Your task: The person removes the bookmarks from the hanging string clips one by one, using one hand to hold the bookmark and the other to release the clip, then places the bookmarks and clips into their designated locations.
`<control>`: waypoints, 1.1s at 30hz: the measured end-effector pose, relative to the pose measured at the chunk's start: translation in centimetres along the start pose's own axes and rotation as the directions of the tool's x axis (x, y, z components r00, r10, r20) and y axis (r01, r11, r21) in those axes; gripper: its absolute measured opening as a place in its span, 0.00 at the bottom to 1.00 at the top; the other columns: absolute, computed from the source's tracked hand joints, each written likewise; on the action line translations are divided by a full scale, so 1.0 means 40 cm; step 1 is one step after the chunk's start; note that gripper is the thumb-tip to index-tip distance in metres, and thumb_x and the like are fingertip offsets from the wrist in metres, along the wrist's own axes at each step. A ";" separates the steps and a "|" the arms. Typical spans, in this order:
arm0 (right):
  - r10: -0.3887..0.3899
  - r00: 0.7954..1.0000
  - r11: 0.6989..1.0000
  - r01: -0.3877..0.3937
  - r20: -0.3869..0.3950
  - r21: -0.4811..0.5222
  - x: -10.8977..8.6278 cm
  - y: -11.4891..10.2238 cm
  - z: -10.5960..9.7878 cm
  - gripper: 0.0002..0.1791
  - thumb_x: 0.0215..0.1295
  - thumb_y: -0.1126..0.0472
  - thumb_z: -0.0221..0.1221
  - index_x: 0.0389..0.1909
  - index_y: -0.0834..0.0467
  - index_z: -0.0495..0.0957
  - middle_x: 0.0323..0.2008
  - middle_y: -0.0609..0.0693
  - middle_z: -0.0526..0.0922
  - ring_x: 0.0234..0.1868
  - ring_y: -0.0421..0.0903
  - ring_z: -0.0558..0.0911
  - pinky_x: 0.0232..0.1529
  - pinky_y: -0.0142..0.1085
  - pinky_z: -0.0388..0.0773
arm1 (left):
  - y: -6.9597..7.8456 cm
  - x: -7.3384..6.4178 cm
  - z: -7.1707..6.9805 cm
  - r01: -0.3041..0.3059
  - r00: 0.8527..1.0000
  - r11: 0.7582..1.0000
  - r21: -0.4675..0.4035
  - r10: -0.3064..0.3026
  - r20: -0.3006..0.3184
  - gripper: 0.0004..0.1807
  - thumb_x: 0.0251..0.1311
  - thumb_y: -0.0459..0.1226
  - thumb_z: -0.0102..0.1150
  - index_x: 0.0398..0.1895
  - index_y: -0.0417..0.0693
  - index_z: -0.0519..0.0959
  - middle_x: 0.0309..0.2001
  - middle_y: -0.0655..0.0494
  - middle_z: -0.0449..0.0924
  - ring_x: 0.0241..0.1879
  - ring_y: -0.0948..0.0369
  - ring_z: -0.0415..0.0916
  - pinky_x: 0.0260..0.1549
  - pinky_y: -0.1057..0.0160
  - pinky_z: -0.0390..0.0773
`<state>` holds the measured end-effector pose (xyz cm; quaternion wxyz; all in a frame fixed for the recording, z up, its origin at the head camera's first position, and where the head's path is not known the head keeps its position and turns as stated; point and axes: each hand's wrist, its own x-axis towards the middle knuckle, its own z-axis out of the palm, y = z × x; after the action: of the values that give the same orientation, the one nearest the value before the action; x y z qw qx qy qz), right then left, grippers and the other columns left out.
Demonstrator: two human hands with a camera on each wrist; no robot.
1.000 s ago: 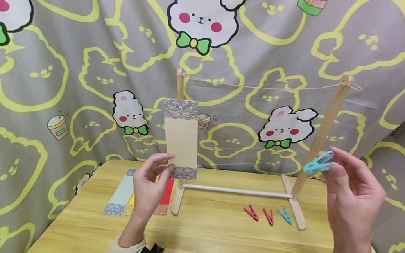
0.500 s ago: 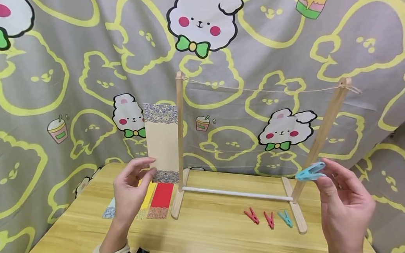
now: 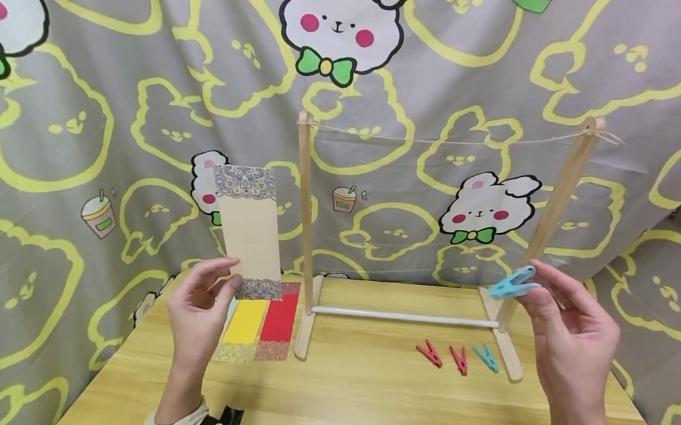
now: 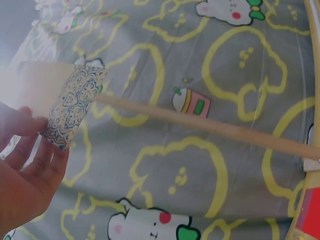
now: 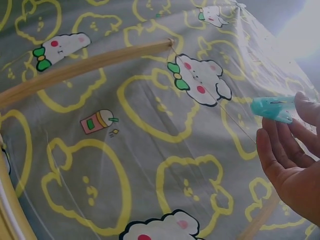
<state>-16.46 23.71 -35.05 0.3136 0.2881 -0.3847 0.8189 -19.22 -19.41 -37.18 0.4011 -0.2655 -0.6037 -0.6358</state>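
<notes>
My left hand (image 3: 200, 311) pinches a cream paper bookmark (image 3: 250, 236) near its lower edge and holds it upright. Blue lace patterns band both its ends. In the left wrist view the thumb and fingers grip the bookmark (image 4: 72, 105) beside one patterned band. On the other side, my right hand (image 3: 571, 340) pinches a light blue clothespin (image 3: 512, 283) by its handle ends, its nose pointing left. The right wrist view shows that clothespin (image 5: 272, 107) between thumb and fingers. Between the hands stands a wooden frame (image 3: 306, 217) with a thin string (image 3: 440, 141) tied across its top.
On the wooden table (image 3: 363, 398) lie a yellow bookmark (image 3: 246, 321) and a red bookmark (image 3: 278, 317), left of the frame. Two red clothespins (image 3: 429, 354) and a blue clothespin (image 3: 486, 358) lie near its right foot. A white rod (image 3: 404, 317) joins the feet. A patterned curtain (image 3: 378, 176) hangs behind.
My left hand has carried the cream bookmark leftward, from in front of the frame's left post to left of it. The right hand has shifted left with the blue clothespin.
</notes>
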 end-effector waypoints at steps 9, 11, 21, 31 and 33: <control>0.043 0.999 0.999 -0.043 -0.001 -0.003 -0.019 0.037 0.015 0.18 0.65 0.89 0.49 0.56 0.89 0.67 0.46 0.69 0.83 0.45 0.55 0.87 0.52 0.43 0.82 | 0.004 0.031 -0.072 0.053 0.998 0.998 0.029 -0.051 -0.045 0.17 0.55 0.10 0.58 0.49 0.18 0.78 0.46 0.45 0.85 0.41 0.59 0.80 0.49 0.69 0.82; 0.054 0.999 0.997 -0.054 -0.004 -0.055 -0.024 0.040 0.020 0.19 0.64 0.89 0.50 0.57 0.89 0.68 0.47 0.68 0.83 0.47 0.55 0.87 0.54 0.42 0.81 | 0.003 0.037 -0.085 0.053 0.997 0.998 0.034 -0.051 -0.060 0.16 0.55 0.11 0.59 0.49 0.18 0.78 0.44 0.45 0.85 0.40 0.59 0.80 0.47 0.69 0.82; 0.092 0.996 0.979 -0.091 -0.002 -0.181 -0.034 0.043 0.021 0.20 0.63 0.90 0.50 0.57 0.87 0.68 0.50 0.66 0.84 0.51 0.52 0.86 0.55 0.39 0.80 | -0.006 0.050 -0.138 0.152 0.984 0.973 0.175 -0.132 -0.119 0.16 0.58 0.15 0.62 0.50 0.24 0.80 0.41 0.50 0.85 0.36 0.61 0.79 0.40 0.72 0.81; 0.173 0.983 0.900 -0.183 -0.062 -0.395 -0.034 0.061 0.032 0.20 0.63 0.87 0.56 0.57 0.83 0.73 0.51 0.58 0.86 0.50 0.46 0.87 0.55 0.36 0.80 | -0.025 0.040 -0.195 0.139 0.974 0.990 0.025 -0.132 -0.181 0.17 0.57 0.13 0.60 0.51 0.18 0.77 0.41 0.47 0.83 0.36 0.60 0.80 0.31 0.72 0.78; 0.181 0.982 0.887 -0.187 -0.054 -0.423 -0.035 0.068 0.034 0.20 0.63 0.86 0.57 0.57 0.82 0.73 0.50 0.57 0.86 0.50 0.45 0.87 0.55 0.35 0.80 | -0.029 0.038 -0.206 0.111 0.976 0.993 -0.030 -0.114 -0.185 0.17 0.56 0.12 0.58 0.51 0.15 0.75 0.42 0.44 0.82 0.37 0.58 0.81 0.31 0.71 0.78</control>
<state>-17.25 20.82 -36.56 0.2925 0.1696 -0.5778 0.7429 -19.80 -27.85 -37.65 0.4167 -0.1739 -0.5712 -0.6855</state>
